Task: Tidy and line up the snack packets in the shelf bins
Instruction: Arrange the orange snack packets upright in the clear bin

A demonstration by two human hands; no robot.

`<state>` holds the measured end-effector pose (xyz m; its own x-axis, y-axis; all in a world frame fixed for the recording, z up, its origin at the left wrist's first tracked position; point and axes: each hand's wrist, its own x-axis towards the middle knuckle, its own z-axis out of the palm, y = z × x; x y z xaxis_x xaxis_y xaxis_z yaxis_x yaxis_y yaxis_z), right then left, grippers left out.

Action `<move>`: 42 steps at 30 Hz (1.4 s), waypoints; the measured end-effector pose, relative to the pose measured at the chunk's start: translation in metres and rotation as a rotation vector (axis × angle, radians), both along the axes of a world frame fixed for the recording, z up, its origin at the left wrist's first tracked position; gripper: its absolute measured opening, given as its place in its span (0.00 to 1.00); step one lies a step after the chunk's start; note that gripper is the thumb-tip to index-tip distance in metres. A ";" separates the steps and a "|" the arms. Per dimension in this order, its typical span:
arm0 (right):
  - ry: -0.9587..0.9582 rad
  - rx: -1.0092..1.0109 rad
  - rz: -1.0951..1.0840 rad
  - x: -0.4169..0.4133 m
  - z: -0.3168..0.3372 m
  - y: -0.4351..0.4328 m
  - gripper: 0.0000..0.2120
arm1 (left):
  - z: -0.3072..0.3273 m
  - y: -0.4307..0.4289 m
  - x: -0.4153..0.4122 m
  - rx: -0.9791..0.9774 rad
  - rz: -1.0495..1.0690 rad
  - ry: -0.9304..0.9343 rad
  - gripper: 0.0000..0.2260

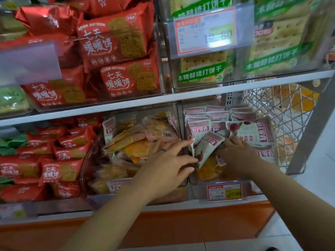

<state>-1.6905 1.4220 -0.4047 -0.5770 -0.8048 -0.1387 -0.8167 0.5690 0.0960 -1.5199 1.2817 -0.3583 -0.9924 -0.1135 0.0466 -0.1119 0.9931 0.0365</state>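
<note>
Fingers spread wide, left hand [168,163] touches a tilted pink-and-white packet [208,144] at lower centre-right of the frame, while right hand [239,156] grips its other edge with curled fingers.

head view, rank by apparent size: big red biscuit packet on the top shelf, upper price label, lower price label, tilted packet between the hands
1. red biscuit packet
2. upper price label, somewhat smaller
3. tilted pink-white packet and lower price label: these look alike, so not ranked.
</note>
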 end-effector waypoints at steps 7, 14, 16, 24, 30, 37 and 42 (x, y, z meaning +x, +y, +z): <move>-0.026 0.055 -0.029 -0.007 -0.003 -0.011 0.50 | -0.003 0.000 0.000 0.047 0.010 0.003 0.14; -0.118 0.089 -0.059 -0.018 -0.001 -0.022 0.58 | -0.004 0.004 -0.001 0.038 0.027 -0.007 0.13; -0.127 0.103 -0.075 -0.019 0.001 -0.026 0.59 | -0.004 0.005 -0.001 0.041 0.026 -0.002 0.12; -0.186 0.006 -0.070 -0.016 -0.002 -0.032 0.45 | -0.001 0.008 0.001 0.064 0.044 -0.018 0.13; -0.468 -0.370 -0.070 -0.011 0.021 -0.016 0.13 | -0.001 0.007 0.001 0.088 0.033 -0.024 0.12; -0.526 -0.987 -0.332 -0.006 0.050 0.020 0.07 | 0.002 0.007 -0.003 0.186 0.066 0.088 0.21; -0.614 -1.304 -0.195 0.029 0.060 0.030 0.12 | 0.007 0.022 -0.010 0.502 0.139 0.322 0.30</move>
<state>-1.6620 1.4519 -0.3451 -0.8098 -0.4668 0.3555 -0.4394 0.0811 -0.8946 -1.5298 1.3035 -0.3513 -0.9115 -0.3270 0.2494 -0.1448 0.8228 0.5496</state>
